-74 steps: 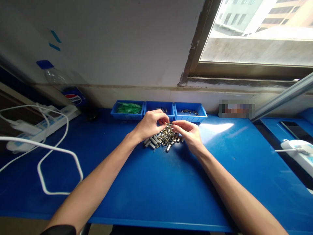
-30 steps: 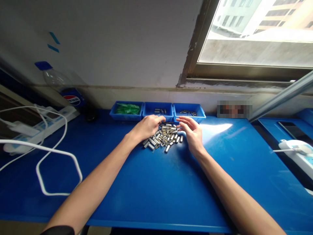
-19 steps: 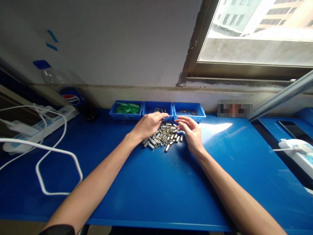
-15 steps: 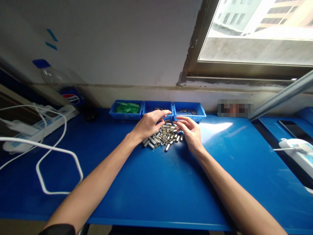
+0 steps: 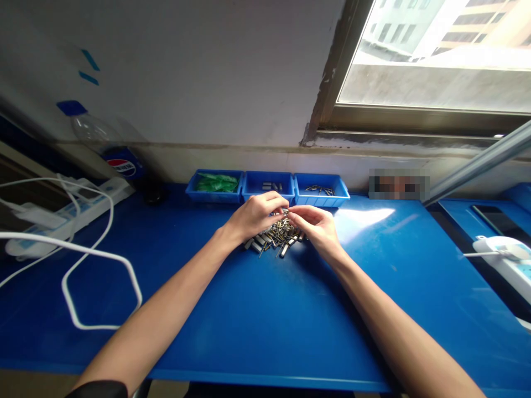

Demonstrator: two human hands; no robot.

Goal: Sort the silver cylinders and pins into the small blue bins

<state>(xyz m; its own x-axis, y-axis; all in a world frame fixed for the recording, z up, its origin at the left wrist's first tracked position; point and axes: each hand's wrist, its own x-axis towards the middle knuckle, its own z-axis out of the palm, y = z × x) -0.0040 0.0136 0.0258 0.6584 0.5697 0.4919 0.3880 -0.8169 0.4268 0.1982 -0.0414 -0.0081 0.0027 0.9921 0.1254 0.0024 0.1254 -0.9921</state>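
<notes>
A heap of small metal parts (image 5: 274,239) lies on the blue table (image 5: 257,320). My left hand (image 5: 254,214) hovers over the heap's left side, fingers curled and pinched. My right hand (image 5: 314,228) is at the heap's right side, fingers pinched toward the left hand. The fingertips of both meet above the heap around a tiny metal piece (image 5: 285,211). Behind the heap stand three blue bins: the left bin (image 5: 214,186) with green pieces, the middle bin (image 5: 269,185) with a few grey parts, the right bin (image 5: 322,189) with thin pins.
A white cable (image 5: 99,260) loops over the table's left side, leading to a power strip (image 5: 70,213). A plastic bottle (image 5: 103,143) leans on the wall at the left. A white device (image 5: 504,260) and a phone (image 5: 498,218) lie at the right. A window is above right.
Both hands had spread open over the heap; now they have closed into pinches and come together above it, fingertips meeting on a small piece.
</notes>
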